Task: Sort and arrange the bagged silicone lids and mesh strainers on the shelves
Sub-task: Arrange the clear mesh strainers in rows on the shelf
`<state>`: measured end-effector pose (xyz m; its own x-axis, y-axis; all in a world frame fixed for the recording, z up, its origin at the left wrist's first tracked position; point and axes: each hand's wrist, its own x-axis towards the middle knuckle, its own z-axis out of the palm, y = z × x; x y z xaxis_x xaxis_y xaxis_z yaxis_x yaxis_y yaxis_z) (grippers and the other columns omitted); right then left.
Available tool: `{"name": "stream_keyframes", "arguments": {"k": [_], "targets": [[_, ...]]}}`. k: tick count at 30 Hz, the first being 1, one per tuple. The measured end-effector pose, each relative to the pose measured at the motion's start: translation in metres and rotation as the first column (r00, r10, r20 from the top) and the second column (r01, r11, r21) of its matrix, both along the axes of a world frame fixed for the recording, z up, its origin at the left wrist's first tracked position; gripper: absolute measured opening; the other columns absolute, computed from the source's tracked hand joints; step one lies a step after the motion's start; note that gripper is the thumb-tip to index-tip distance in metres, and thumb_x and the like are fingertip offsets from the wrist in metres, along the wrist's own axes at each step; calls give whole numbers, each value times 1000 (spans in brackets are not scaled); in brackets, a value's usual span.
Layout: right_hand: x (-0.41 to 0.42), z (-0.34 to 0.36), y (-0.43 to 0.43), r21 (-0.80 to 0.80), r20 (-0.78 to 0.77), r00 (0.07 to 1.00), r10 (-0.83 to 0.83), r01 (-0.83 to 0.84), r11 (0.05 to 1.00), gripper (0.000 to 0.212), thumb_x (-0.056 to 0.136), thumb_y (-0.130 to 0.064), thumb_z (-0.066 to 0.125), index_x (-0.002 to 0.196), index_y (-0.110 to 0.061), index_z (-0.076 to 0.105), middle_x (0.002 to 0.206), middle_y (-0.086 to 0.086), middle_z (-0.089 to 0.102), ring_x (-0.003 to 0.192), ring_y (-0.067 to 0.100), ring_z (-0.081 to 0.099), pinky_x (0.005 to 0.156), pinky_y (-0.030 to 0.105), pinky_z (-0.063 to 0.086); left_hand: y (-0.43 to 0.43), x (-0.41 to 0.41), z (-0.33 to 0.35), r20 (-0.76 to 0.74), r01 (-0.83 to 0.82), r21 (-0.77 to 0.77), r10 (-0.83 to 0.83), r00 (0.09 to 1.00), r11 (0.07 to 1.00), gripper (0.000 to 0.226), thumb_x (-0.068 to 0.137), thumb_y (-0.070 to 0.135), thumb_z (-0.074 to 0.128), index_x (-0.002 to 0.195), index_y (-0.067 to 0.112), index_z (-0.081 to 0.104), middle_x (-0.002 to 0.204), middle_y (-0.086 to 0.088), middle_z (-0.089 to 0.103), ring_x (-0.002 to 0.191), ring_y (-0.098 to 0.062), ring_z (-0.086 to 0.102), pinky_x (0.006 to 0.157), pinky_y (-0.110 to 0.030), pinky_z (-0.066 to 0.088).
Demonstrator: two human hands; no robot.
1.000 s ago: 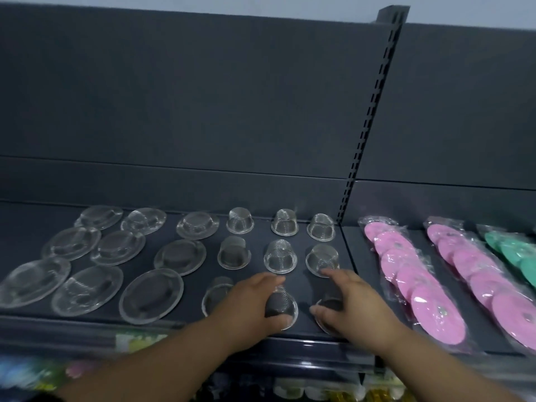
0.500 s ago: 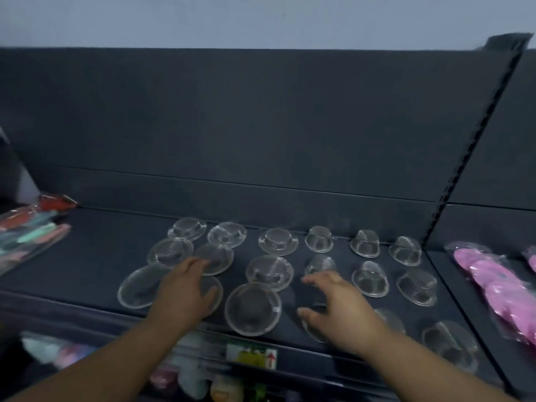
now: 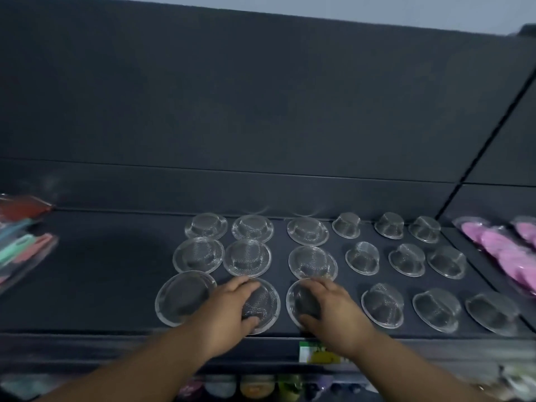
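Dark back panel (image 3: pixel 261 111) and shelf (image 3: pixel 101 271) fill most of the view. Mesh strainers (image 3: pixel 249 258) are laid dome-up on the shelf in three rows: wide-rimmed ones in the left three columns, smaller and deeper ones in the right three. Bagged pink silicone lids (image 3: pixel 499 250) are laid just beside the grid on the next bay to the right. Coloured packs (image 3: pixel 23 242) are seen well apart at far left.

Left hand (image 3: pixel 229 309) is curled over the left-held strainer (image 3: pixel 261 306), fingers on top and thumb under the near side of the dome. Right hand (image 3: pixel 330 309) is clamped the same way on the right-held strainer (image 3: pixel 298 303). Both are in the front row, near the shelf lip.

Risks, as judged:
- A strainer could be dragged off the front lip if pulled forward.
- Neighbouring rims sit touching or nearly so, and the rows could be knocked askew by a sideways slide.
- Thin mesh could be dented by a hard squeeze.

Not resolved:
- Lifted or resting: cannot be told.
- Bags on the strainers: not discernible, frame is blurred.
- Pink lids and coloured packs are cut off by the frame edges.
- Price label (image 3: pixel 316 352) is unreadable and lower-shelf goods (image 3: pixel 255 384) are smeared.
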<state>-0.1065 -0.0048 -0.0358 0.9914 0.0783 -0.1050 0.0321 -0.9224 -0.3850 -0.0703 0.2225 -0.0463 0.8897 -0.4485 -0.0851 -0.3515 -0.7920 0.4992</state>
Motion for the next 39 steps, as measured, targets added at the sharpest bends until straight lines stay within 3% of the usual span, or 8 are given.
{"name": "stream_keyframes", "arguments": {"k": [10,14,17,21,25,29,34,39], "targets": [[-4,0,-8,25,20,997,-68,68,997,59,86,-32,59,140,-35,35,146,-9,33,132,19,35,110,26,29,-15,11,8,55,-55,17,54,997,998,77,77,54,65,141,28,30,140,9,40,126,-12,34,107,-25,31],[-3,2,-12,42,24,998,-66,65,997,57,86,-32,60,138,-38,37,143,-10,35,129,18,38,108,27,33,-18,23,13,-109,-100,-96,90,990,990,71,69,58,70,128,30,42,124,11,53,107,-3,50,91,-18,39],[-1,4,-13,48,29,998,-54,52,997,57,86,-30,61,137,-39,37,141,-10,37,129,18,39,106,27,35,-23,25,17,-298,-81,-182,24,954,980,80,53,71,70,121,36,49,122,13,57,104,-3,58,97,-28,46],[0,3,-14,39,15,999,-34,33,999,59,84,-32,61,137,-39,36,143,-9,35,129,20,37,107,29,36,-28,21,24,-267,-94,-226,31,963,970,78,54,66,71,121,34,50,117,15,60,103,-3,60,97,-30,47],[1,2,-13,-27,9,1000,-28,29,999,58,85,-35,58,139,-36,35,145,-7,30,128,22,35,107,29,34,-17,22,29,14,-133,-51,134,991,990,71,71,50,71,131,29,41,125,10,47,116,-8,42,98,-23,35],[3,2,-13,-71,23,999,-47,49,996,57,83,-40,56,137,-35,37,141,-5,34,124,23,38,105,32,37,-16,21,17,26,-119,98,117,993,988,73,72,48,71,134,29,37,135,8,39,125,-12,34,103,-23,30],[12,4,-17,-72,56,995,-85,89,993,59,78,-55,56,132,-36,41,138,-7,36,122,21,39,102,33,39,-21,26,13,-3,-130,46,131,991,990,77,70,60,68,132,27,38,134,8,37,125,-11,33,105,-26,30],[44,6,-17,1,99,991,-95,95,995,63,82,-55,58,138,-34,37,152,-4,22,139,20,23,115,31,22,-30,58,18,72,-196,-63,200,977,979,74,86,52,55,146,26,22,154,4,15,142,-18,12,116,-35,17]]}}
